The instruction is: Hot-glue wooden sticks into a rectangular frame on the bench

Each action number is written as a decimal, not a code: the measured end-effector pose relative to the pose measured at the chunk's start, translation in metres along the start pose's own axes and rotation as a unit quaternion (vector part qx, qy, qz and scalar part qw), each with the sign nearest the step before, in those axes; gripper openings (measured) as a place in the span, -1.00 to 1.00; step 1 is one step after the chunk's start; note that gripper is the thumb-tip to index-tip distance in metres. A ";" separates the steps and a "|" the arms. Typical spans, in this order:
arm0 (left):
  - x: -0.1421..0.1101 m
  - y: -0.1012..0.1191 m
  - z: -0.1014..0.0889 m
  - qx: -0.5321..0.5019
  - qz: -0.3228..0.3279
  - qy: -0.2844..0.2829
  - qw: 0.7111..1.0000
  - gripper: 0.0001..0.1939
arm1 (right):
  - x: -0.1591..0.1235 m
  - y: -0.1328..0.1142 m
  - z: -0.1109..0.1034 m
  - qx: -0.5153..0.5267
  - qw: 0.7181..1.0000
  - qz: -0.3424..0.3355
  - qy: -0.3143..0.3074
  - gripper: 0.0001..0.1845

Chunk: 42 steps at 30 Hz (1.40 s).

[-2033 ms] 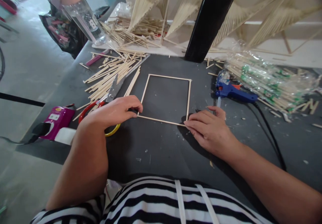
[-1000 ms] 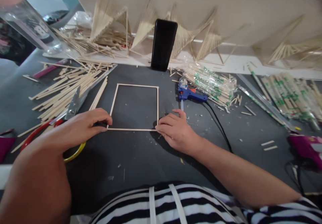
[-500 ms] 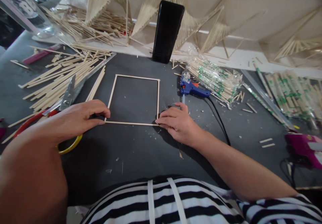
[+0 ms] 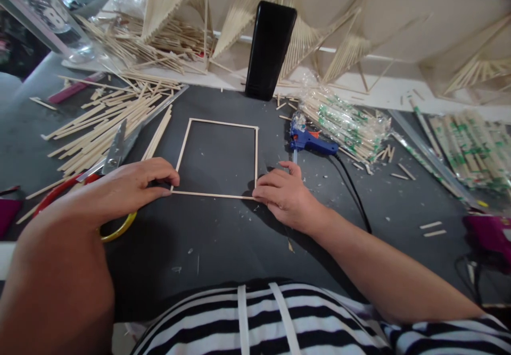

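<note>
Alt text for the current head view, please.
A person's left hand and right hand touch the near corners of a square wooden-stick frame on a dark tabletop. Scissors and loose sticks lie left; a blue glue gun and bagged sticks right; a black phone stands behind.

Between both grips: stick frame (image 4: 215, 195), flat on table (image 4: 227, 248); near-left corner at left hand (image 4: 143, 181), near-right corner at right hand (image 4: 281, 191). Partly under left hand: scissors (image 4: 115, 154), blades beyond. Behind, left of left grip: loose sticks (image 4: 106, 130). Behind, right of right grip: glue gun (image 4: 315, 143); beyond it, bagged sticks (image 4: 343, 121). Far behind right grip: phone (image 4: 270, 51), on end. Well right of right grip: two short sticks (image 4: 435, 233).
</note>
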State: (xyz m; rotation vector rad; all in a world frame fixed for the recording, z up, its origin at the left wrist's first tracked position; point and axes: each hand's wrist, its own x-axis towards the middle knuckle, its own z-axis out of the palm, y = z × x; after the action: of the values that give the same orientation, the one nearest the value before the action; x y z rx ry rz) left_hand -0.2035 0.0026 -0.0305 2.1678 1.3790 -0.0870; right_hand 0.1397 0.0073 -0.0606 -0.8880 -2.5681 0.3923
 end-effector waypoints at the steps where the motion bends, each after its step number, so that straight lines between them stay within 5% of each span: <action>1: 0.000 0.001 0.000 -0.001 0.001 0.000 1.000 -0.82 | 0.000 0.000 0.000 -0.003 1.000 -0.001 0.001 -0.82; 42: -0.001 0.014 -0.007 -0.022 0.014 0.018 0.999 -0.83 | 0.000 -0.001 -0.001 0.004 1.000 -0.012 -0.003 -0.85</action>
State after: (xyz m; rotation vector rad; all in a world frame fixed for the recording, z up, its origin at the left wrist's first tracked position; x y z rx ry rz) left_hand -0.1937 0.0007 -0.0186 2.1610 1.3574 -0.0062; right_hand 0.1395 0.0062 -0.0596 -0.8526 -2.5778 0.3980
